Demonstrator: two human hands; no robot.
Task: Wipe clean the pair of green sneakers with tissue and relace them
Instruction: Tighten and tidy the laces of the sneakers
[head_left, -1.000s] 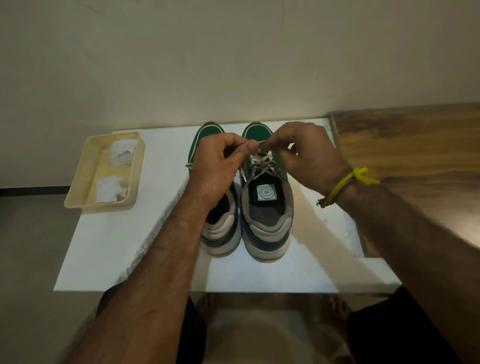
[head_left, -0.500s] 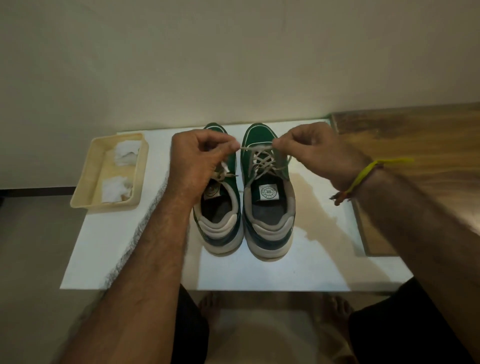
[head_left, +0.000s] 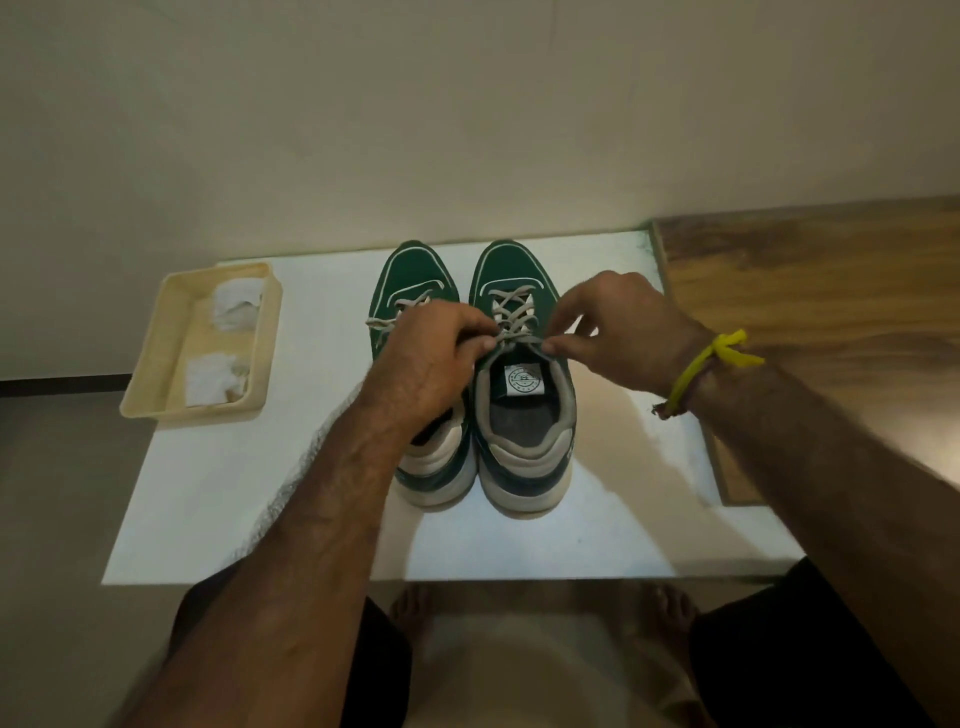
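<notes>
Lace ends pinched over right sneaker (head_left: 522, 374).
Lace (head_left: 511, 317) is gripped by left hand (head_left: 436, 353) and right hand (head_left: 618, 332), fingers (head_left: 558, 344) curled.

Tray (head_left: 156, 374) far left; btwn, bare board (head_left: 311, 322).

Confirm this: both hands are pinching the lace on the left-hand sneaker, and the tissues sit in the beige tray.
Wrong shoe. In the head view the left hand and right hand pinch the lace of the right-hand sneaker. The tissues do sit in the beige tray.

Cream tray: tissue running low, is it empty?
Not empty: the cream tray holds two crumpled white tissue wads, one toward each end.
</notes>
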